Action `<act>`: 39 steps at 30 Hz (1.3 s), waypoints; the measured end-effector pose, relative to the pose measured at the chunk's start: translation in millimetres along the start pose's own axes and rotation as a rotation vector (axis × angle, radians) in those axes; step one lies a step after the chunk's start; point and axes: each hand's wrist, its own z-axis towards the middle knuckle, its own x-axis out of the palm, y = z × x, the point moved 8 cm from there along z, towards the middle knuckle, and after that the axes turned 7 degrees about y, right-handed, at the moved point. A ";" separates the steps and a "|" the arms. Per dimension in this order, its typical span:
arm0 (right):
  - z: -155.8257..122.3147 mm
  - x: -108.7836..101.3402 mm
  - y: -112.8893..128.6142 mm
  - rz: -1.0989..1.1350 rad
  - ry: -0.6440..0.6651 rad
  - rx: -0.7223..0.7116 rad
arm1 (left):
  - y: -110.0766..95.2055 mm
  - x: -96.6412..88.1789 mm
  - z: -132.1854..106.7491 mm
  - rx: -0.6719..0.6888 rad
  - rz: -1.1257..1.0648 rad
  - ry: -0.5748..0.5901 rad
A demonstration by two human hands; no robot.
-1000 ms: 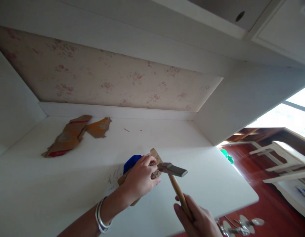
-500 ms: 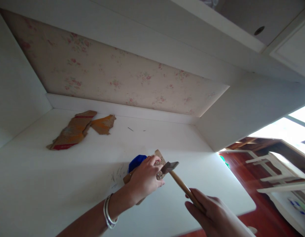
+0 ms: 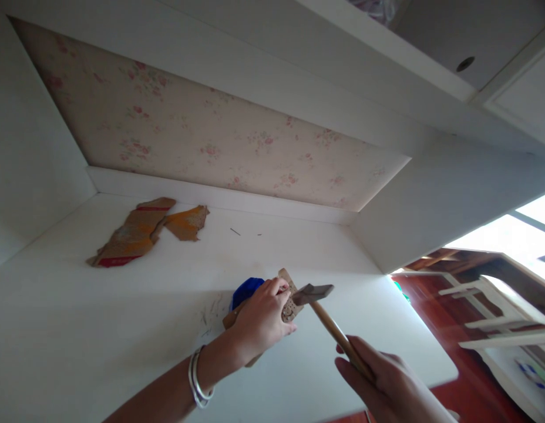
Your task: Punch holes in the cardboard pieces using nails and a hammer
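In the upper left of the frame, torn brown scraps [image 3: 135,232] lay on the white desk [image 3: 78,329], with a thin nail [image 3: 235,231] a bit to their right. Near the middle, the left hand [image 3: 261,320], with bangles [image 3: 197,379] on its wrist, pinched a small brown card full of holes [image 3: 292,304] against the desk, and a blue thing [image 3: 248,289] peeked out behind it. The hammer [image 3: 314,292] had its head right beside those fingers. At the lower right, the right hand [image 3: 387,385] was wrapped tight round the wooden handle. With fingers so close, I think small, soft, straight taps would be best, holding the card flat.
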 end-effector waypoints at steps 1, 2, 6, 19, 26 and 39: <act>0.1 -1.1 0.5 -0.008 -0.001 -0.001 | 0.3 -0.5 0.0 -0.004 -0.002 -0.006; 0.6 -0.7 1.0 -0.027 0.015 -0.002 | 0.2 -0.9 0.0 -0.005 -0.005 -0.009; 3.1 12.2 -2.5 -0.151 0.167 0.004 | -1.8 -1.0 -0.2 0.011 -0.016 0.000; 1.7 20.1 -14.8 -0.080 0.112 -0.007 | -2.4 -1.2 -0.9 -0.018 -0.010 0.014; -6.8 10.5 -10.1 0.055 -0.030 -0.022 | -1.0 0.1 0.8 -0.035 0.045 0.036; -16.0 21.5 -75.6 0.208 -0.288 0.181 | -20.4 -36.9 -16.8 0.050 0.204 -0.050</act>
